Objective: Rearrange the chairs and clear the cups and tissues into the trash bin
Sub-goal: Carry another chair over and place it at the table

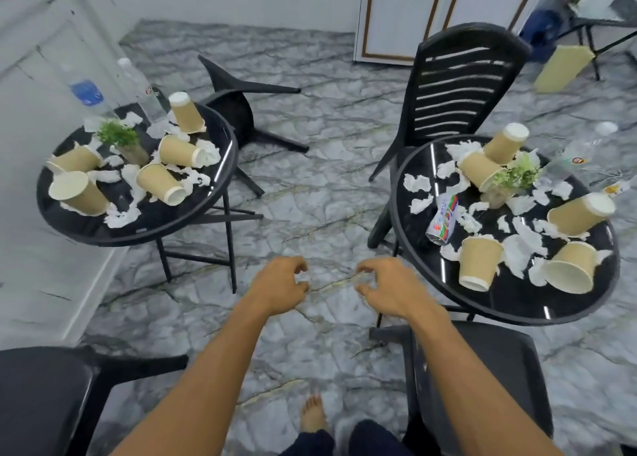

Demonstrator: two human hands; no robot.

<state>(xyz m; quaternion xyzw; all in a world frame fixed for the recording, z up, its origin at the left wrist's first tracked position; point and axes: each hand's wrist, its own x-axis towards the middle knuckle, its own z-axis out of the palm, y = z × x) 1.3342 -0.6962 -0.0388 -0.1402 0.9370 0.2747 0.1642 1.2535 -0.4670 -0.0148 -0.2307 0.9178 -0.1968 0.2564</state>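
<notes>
What worries us most is the crowding. Cups (479, 266) lie tipped among crumpled tissues (417, 181) on both round glass counters, so a hasty sweep at one could knock its neighbours, the little plants (117, 135) or the water bottles (138, 83) over the rim and onto the marble floor (310, 186). The toppled chair (234, 111) beyond the left counter (231, 166) is a second hazard: its legs jut into the gap we would likely walk through, and hauling it upright carelessly could bump that counter. Both grips are empty. Our left hand (279, 285) and right hand (389, 288) hover side by side above the floor, fingers loosely curled and closed round nothing. The nearest cups lie on the right counter (517, 304), just right of the right hand and slightly beyond it. Those on the left counter sit well off to the left and farther away. A dark chair (44, 386) flanks each forearm at the near edge, and an upright chair (462, 87) stands behind the right counter. We cannot pick out a trash bin for certain.
</notes>
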